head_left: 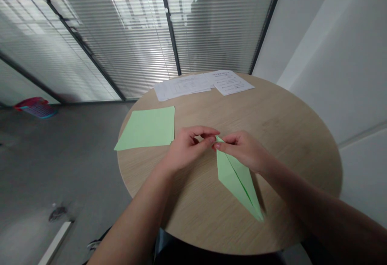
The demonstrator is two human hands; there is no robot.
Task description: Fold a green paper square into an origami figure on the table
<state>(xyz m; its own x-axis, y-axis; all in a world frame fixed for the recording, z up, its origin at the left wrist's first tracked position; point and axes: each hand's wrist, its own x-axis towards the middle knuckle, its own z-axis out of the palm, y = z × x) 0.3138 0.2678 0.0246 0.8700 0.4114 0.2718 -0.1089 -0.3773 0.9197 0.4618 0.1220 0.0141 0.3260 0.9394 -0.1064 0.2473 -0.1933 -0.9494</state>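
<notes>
A folded light-green paper (237, 178), long and pointed like a kite, lies on the round wooden table (281, 128) with its sharp tip toward me. My left hand (187, 146) and my right hand (243, 148) meet at its far end. Both pinch the paper's top corner between thumb and fingers, fingers curled shut. The corner itself is mostly hidden under my fingertips.
A stack of flat green sheets (148, 128) lies at the table's left. Two printed white papers (202, 83) rest at the far edge. Glass walls with blinds stand behind; a pink and blue basket (36, 107) sits on the grey floor at left.
</notes>
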